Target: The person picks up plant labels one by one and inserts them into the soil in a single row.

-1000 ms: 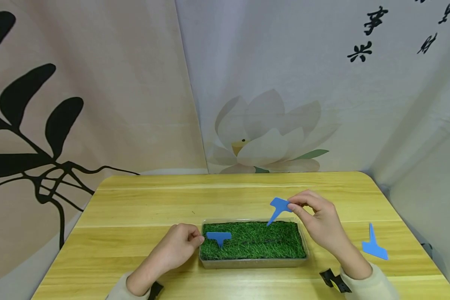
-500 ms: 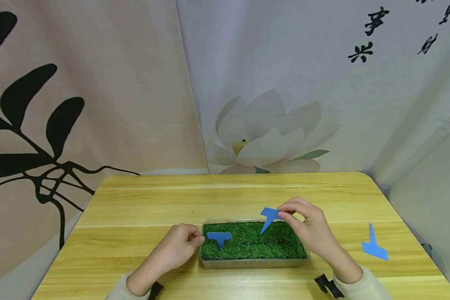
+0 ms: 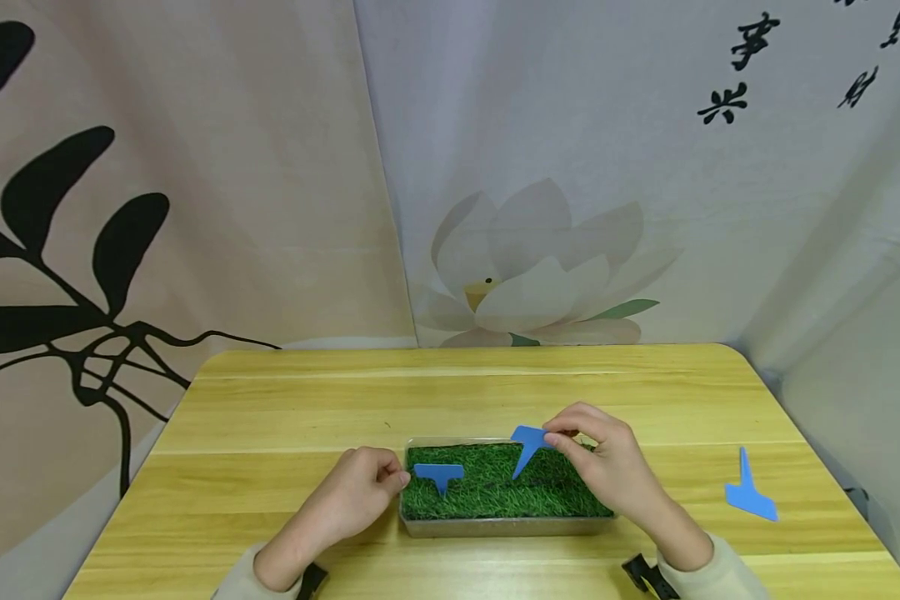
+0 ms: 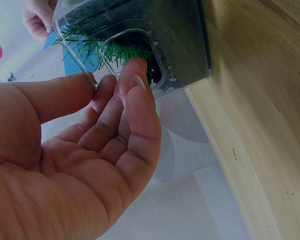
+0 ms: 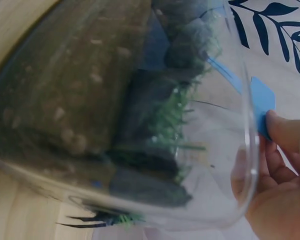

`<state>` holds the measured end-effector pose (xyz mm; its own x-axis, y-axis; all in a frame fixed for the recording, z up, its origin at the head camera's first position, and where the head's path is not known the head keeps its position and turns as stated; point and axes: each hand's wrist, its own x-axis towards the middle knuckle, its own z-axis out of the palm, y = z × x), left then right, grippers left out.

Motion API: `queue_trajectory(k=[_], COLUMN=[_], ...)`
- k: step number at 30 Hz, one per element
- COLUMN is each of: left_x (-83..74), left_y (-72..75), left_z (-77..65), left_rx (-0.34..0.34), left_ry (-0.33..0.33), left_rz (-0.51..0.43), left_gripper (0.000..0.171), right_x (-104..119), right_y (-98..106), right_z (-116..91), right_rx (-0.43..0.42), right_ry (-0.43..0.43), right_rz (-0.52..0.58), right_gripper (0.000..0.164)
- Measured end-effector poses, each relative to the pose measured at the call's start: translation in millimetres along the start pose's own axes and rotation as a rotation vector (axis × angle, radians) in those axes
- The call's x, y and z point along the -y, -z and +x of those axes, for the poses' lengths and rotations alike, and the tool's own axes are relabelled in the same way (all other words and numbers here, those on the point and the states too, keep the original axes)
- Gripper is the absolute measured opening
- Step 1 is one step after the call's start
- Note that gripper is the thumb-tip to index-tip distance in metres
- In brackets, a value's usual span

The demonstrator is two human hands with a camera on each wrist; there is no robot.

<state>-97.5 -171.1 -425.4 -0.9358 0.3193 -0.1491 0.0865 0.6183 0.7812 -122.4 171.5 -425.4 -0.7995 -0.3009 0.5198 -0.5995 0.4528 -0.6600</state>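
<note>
In the head view my right hand (image 3: 607, 458) pinches a blue T-shaped plant label (image 3: 528, 446) between thumb and fingertips, its pointed stem slanting down over the artificial grass (image 3: 502, 500). The stem tip is close to the grass; I cannot tell whether it touches. The grass fills a clear plastic box (image 3: 506, 527). My left hand (image 3: 356, 492) holds the box's left rim, thumb and curled fingers at the edge in the left wrist view. Another blue plant label (image 3: 438, 473) stands upright in the left part of the grass, its lower stem hidden.
A third blue plant label (image 3: 752, 500) lies on the wooden table (image 3: 285, 417), right of my right hand. Printed curtains (image 3: 270, 208) hang behind the table. Through the box wall, brownish filling (image 5: 65, 100) shows under the grass in the right wrist view.
My right hand has moved left and toward me, carrying its plant label down closer to the middle of the grass. My left hand has stayed at the box's rim.
</note>
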Motion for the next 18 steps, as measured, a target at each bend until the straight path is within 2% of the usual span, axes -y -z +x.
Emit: queue_trajectory(k=[18], left_x=[0.6], left_y=[-0.4], left_z=[-1.0], left_rx=[-0.007], left_ry=[-0.011], left_rz=[0.000], left_gripper=[0.026], right_x=[-2.7], right_y=[-11.7], right_z=[-5.0], right_rx=[0.042], right_ry=[0.013], right_rz=[0.017], right_gripper=[0.029])
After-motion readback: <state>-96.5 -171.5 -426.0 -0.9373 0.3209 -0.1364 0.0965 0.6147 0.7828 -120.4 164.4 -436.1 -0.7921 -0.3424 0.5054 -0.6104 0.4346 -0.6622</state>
